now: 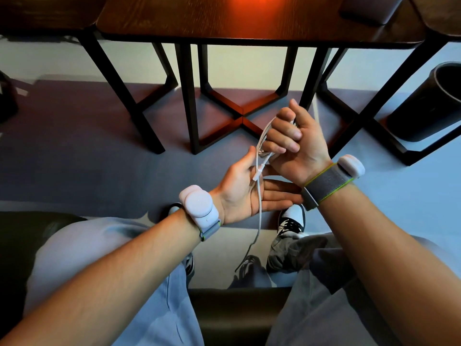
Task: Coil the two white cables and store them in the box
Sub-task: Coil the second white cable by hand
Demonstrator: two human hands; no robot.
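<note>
A white cable hangs between my knees, its loops gathered at the top in my right hand, which is a closed fist around them. My left hand lies palm up just below, fingers stretched out, with the cable running across the palm and a plug end resting near the thumb. The cable's loose tail drops toward the floor between my shoes. Another white strand rises behind my right hand toward the table. No box is in view.
A dark wooden table stands in front of me, its black legs close behind my hands. A black bin stands at the right. A dark object lies on the table's right end. My knees frame the bottom.
</note>
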